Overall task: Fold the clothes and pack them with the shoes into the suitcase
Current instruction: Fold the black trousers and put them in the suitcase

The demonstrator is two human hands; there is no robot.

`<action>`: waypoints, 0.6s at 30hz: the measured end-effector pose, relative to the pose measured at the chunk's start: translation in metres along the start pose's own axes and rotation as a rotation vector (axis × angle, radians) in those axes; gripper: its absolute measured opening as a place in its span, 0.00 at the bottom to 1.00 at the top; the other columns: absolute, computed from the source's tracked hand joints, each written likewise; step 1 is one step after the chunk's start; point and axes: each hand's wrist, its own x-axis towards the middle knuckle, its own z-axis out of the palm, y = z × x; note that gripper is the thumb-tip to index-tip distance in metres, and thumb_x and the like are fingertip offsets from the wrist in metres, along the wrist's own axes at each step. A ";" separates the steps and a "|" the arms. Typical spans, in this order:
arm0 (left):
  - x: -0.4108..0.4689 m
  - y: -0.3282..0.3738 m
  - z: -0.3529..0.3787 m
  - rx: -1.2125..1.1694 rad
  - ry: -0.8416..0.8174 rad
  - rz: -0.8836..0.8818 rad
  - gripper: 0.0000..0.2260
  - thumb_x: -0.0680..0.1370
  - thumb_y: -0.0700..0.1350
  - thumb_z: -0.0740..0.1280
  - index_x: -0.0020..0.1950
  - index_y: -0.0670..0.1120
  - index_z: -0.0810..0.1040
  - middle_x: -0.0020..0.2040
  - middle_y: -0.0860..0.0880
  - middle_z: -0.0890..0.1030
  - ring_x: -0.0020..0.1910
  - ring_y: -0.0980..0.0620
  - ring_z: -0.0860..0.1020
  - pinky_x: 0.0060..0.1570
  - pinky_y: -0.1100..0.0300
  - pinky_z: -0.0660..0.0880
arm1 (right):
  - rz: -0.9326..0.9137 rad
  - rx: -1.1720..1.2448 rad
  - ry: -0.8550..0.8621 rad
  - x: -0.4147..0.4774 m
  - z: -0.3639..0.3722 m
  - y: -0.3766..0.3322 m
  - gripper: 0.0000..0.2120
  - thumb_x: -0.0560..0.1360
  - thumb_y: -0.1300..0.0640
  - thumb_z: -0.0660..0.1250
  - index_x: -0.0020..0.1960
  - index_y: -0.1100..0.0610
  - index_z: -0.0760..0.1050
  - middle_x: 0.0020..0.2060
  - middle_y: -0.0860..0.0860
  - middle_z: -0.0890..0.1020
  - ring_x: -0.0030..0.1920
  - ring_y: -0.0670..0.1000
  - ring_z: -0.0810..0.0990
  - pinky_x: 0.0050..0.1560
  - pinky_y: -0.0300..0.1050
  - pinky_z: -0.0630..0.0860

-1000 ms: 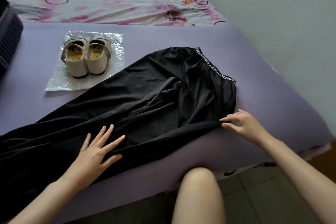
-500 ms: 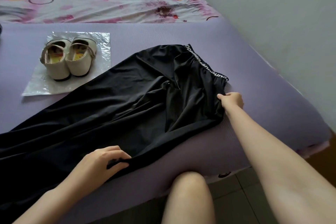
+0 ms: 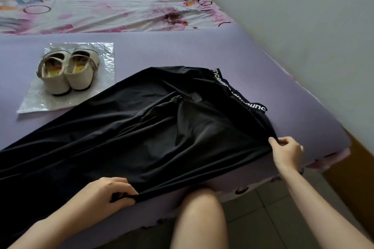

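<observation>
**Bed-top holdings: one garment, two shoes, two hands at work**

1. Purple mat [image 3: 182,50], one. It covers the near part of the bed and carries every item below.
2. Patterned bedsheet [image 3: 105,6], one. Pink and white with cartoon print, it lies beyond the mat's far edge.
3. Black trousers [image 3: 141,127], one pair. They are spread flat and slantwise across the mat, with the legs running off the left of the view. The waistband [image 3: 238,91] is at the right and bears white lettering. The near edge lies close to the mat's front edge.
4. Clear plastic sheet [image 3: 101,54], one. It lies flat on the mat at far left, and its near right corner is just beside the trousers.
5. Cream shoes [image 3: 66,75], two. They stand side by side on the plastic sheet, touching, with patterned insoles showing.
6. Left hand [image 3: 105,194], one. Its fingers are curled round a bunched fold of the trousers' near edge and grip it.
7. Right hand [image 3: 287,153], one. Thumb and fingers pinch the trousers' near corner below the waistband.
8. Bare knee [image 3: 200,208], one. It sits at the mat's front edge, between the two arms.
</observation>
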 end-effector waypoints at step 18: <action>0.038 -0.026 0.036 0.196 0.153 -0.293 0.38 0.67 0.76 0.37 0.74 0.62 0.40 0.74 0.59 0.34 0.73 0.60 0.32 0.69 0.52 0.28 | 0.223 0.032 -0.106 0.072 0.053 -0.052 0.20 0.75 0.44 0.66 0.60 0.55 0.76 0.65 0.62 0.71 0.68 0.60 0.64 0.64 0.50 0.66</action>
